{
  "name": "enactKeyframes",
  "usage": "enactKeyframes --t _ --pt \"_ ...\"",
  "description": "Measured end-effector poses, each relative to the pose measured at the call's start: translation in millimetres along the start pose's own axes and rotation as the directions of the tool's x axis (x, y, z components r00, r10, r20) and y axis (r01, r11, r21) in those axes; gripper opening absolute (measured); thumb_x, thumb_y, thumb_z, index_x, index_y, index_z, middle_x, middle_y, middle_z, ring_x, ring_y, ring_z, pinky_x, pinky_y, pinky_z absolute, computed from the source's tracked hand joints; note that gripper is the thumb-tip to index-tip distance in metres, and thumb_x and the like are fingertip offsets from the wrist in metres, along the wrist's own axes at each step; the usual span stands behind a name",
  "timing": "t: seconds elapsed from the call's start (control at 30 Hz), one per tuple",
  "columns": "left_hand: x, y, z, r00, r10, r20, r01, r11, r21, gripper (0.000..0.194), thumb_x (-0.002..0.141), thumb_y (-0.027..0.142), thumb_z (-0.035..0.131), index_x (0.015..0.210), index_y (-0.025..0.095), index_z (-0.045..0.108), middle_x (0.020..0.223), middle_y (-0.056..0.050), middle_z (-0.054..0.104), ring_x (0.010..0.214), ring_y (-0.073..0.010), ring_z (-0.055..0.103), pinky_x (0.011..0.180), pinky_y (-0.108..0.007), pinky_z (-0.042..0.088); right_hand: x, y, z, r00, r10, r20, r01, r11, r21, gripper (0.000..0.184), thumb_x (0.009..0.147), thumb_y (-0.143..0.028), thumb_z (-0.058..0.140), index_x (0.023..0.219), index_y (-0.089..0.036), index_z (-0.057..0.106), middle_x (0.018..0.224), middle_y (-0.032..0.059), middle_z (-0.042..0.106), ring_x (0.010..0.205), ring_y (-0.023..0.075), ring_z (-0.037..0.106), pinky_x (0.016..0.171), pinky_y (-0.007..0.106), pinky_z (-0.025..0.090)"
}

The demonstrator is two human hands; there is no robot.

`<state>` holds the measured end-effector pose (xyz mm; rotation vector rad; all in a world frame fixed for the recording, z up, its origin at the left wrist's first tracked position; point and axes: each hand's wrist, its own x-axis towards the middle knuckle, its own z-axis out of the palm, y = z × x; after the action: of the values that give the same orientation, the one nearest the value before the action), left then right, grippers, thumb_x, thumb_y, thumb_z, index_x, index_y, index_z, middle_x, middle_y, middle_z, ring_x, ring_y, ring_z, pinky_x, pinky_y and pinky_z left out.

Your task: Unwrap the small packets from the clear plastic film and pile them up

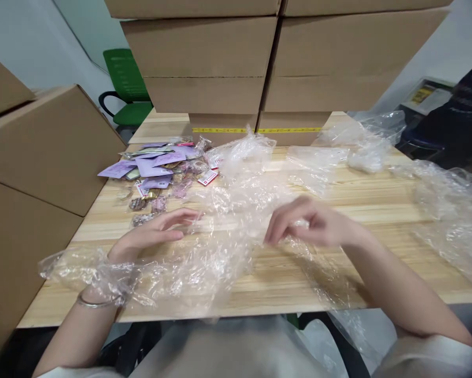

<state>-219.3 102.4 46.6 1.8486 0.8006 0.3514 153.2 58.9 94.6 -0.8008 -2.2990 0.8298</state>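
Observation:
Clear plastic bags lie crumpled across the middle of the wooden table, between my two hands. My left hand is open, its fingers stretched inward and the thumb apart from them, over the left edge of the plastic. Some clear plastic drapes across that wrist, above a silver bangle. Over the right side of the heap hovers my right hand, slightly blurred, with loosely bent fingers pointing down and the thumb apart. I see nothing between its fingers. Whether its fingertips touch the plastic is unclear.
Small packets with purple cards are piled at the table's back left. Cardboard boxes stack up at the back, and another box stands left. More clear plastic covers the right side. A green chair is behind.

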Motion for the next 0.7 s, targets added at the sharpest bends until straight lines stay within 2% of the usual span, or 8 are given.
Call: enactKeyframes --t 0.07,0.13,0.23,0.3,0.4,0.57,0.63,0.7 --pt "2.9 6.3 10.8 0.999 0.041 -0.008 -0.040 0.994 0.101 0.056 0.088 0.049 0.061 0.140 0.031 0.050 0.148 -0.010 0.048 0.137 -0.0312 0.044 0.108 -0.050 0.041 17.5 20.4 -15.7 0.970 0.078 -0.232 -0.078 0.997 0.007 0.033 0.095 -0.033 0.041 0.103 -0.028 0.073 0.100 0.0024 0.074 0.090 0.0175 0.070 0.083 0.036 0.058" --pt "8.0 9.1 26.2 0.993 0.096 0.068 -0.106 0.981 0.165 0.066 0.084 0.050 0.067 0.143 0.029 0.046 0.150 -0.011 0.044 0.141 -0.0315 0.039 0.112 -0.051 0.035 33.3 45.8 -14.8 0.943 0.149 -0.299 -0.182 0.979 -0.086 0.041 0.094 -0.040 0.049 0.132 -0.027 0.058 0.133 0.0060 0.062 0.121 0.0231 0.059 0.102 0.045 0.049" --pt "14.2 6.4 54.2 0.973 0.140 0.181 -0.190 0.936 0.295 0.089 0.073 0.053 0.078 0.149 0.030 0.037 0.154 -0.012 0.037 0.144 -0.0320 0.033 0.116 -0.050 0.031 42.0 84.5 10.2 0.973 0.226 -0.044 -0.229 0.922 -0.312 0.074 0.084 -0.044 0.066 0.151 -0.033 0.035 0.157 0.0028 0.036 0.143 0.0288 0.035 0.115 0.051 0.033" --pt "16.7 0.8 71.2 0.964 0.156 0.216 -0.236 0.878 0.417 0.095 0.069 0.058 0.078 0.150 0.031 0.035 0.156 -0.013 0.033 0.144 -0.0353 0.030 0.115 -0.052 0.030 35.2 108.7 28.1 0.967 0.248 0.062 -0.196 0.875 -0.443 0.062 0.087 -0.045 0.063 0.146 -0.036 0.044 0.157 0.0001 0.036 0.144 0.0286 0.033 0.118 0.051 0.029" --pt "20.3 -7.4 85.7 0.957 0.182 0.224 -0.278 0.787 0.551 0.078 0.079 0.059 0.069 0.146 0.032 0.042 0.153 -0.014 0.037 0.141 -0.0370 0.032 0.114 -0.055 0.028 9.9 142.8 32.1 0.953 0.298 0.057 -0.211 0.786 -0.581 0.044 0.097 -0.045 0.046 0.138 -0.032 0.054 0.156 0.0019 0.038 0.144 0.0265 0.034 0.119 0.050 0.024" --pt "27.1 -9.2 79.9 0.984 0.151 0.095 -0.178 0.852 0.492 0.038 0.098 0.038 0.049 0.134 0.029 0.057 0.126 -0.010 0.057 0.119 -0.0244 0.054 0.104 -0.040 0.043 -40.9 173.5 -15.9 0.844 0.485 -0.230 -0.486 0.510 -0.710 0.047 0.098 -0.038 0.039 0.134 -0.014 0.057 0.152 0.0161 0.042 0.142 0.0324 0.035 0.115 0.054 0.028" --pt "28.1 -8.8 75.1 0.989 0.147 0.010 -0.139 0.908 0.395 0.037 0.099 0.038 0.046 0.132 0.027 0.060 0.129 -0.010 0.055 0.121 -0.0231 0.052 0.106 -0.039 0.042 -50.3 164.5 -31.2 0.814 0.454 -0.363 -0.556 0.426 -0.714 0.047 0.096 -0.037 0.042 0.131 -0.012 0.058 0.151 0.0189 0.041 0.143 0.0364 0.031 0.114 0.057 0.028" --pt "28.0 -10.0 72.2 0.989 0.130 -0.076 -0.102 0.951 0.291 0.038 0.100 0.042 0.042 0.129 0.027 0.063 0.135 -0.009 0.052 0.128 -0.0236 0.048 0.112 -0.041 0.037 -49.4 143.5 -35.7 0.812 0.356 -0.463 -0.583 0.455 -0.673 0.046 0.095 -0.037 0.042 0.131 -0.013 0.059 0.153 0.0180 0.038 0.144 0.0367 0.028 0.114 0.057 0.027"
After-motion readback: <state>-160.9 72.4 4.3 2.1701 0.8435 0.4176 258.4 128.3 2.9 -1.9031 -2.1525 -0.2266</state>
